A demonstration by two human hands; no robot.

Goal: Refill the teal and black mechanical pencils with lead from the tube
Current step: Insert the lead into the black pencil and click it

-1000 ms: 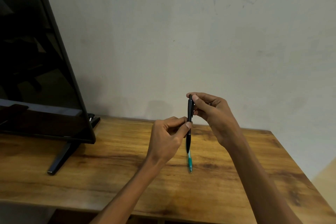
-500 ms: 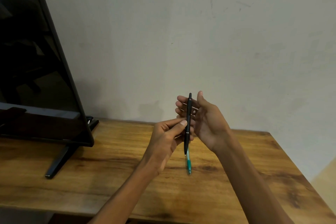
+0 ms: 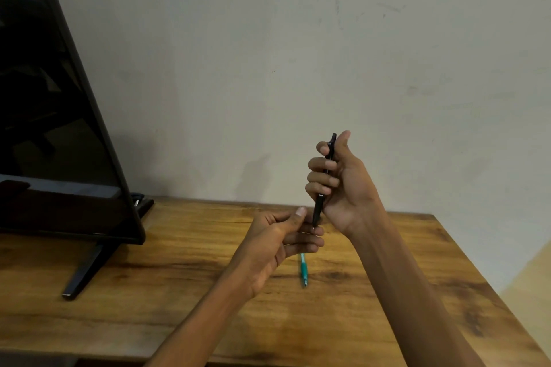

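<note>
My right hand (image 3: 337, 185) is wrapped around the black mechanical pencil (image 3: 319, 209), held upright above the table with its tip pointing down and my thumb by its top end. Just below, my left hand (image 3: 280, 240) is open with its fingers apart, palm turned up, fingertips under the pencil's tip; whether they touch it I cannot tell. The teal mechanical pencil (image 3: 303, 270) lies on the wooden table (image 3: 179, 292) below my left fingers, partly hidden by them. No lead tube is in sight.
A large dark screen (image 3: 59, 143) on a black stand (image 3: 86, 271) fills the left side of the table. A pale wall stands right behind the table. The table's right edge (image 3: 489, 286) is close to my right forearm.
My right hand closed its fingers around the black pencil and lifted it. My left hand let go of the pencil, dropped lower and opened.
</note>
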